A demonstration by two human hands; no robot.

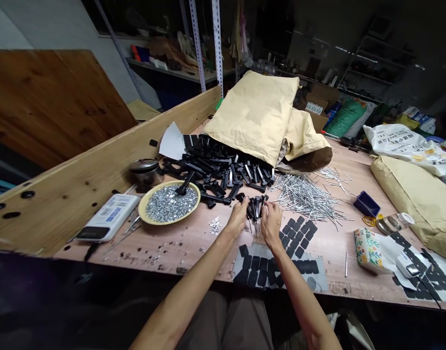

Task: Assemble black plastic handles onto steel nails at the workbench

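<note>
My left hand [239, 217] and my right hand [271, 219] face each other over the middle of the table. Between them is a small bunch of black plastic parts [256, 206], with thin metal rods pointing down toward me. Fingers of both hands are closed on the sides of the bunch; the fingertips are partly hidden. Just behind lies a heap of black plastic parts [230, 175], spilling from a large paper sack [257, 114]. To the right of my hands is a pile of thin metal rods [308, 197].
A yellow bowl [144, 214] of small metal pieces stands left, beside a white device [109, 217] and a metal pot [147, 172]. Sheets of black pads [319, 279] lie in front. Rightward are a blue box [366, 204], a clear bottle [394, 222] and a flowered box [368, 250].
</note>
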